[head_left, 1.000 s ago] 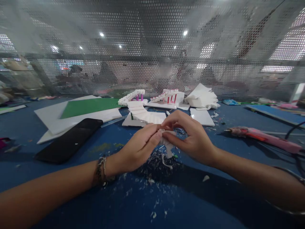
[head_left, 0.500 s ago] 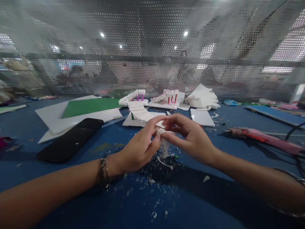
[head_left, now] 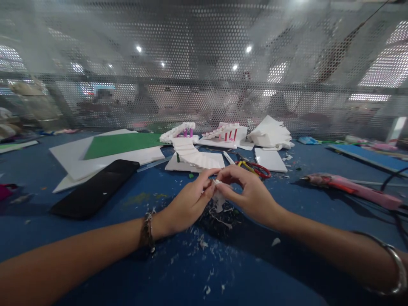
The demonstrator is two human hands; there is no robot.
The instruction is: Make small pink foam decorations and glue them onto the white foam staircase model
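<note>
Fingertips of left hand (head_left: 188,205) and right hand (head_left: 253,196) clamp a small white foam scrap (head_left: 219,200) above the blue tabletop (head_left: 121,267). Peeling seems under way; flimsy, it likely needs light pressure.

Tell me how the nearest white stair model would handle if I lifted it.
Probably very light: the stair model looks like thin foam board. Likely fragile: white crumbs lie under the scrap pinched between left hand and right hand, so its small steps could snap under a squeeze. Its flat base should resist tipping.
</note>
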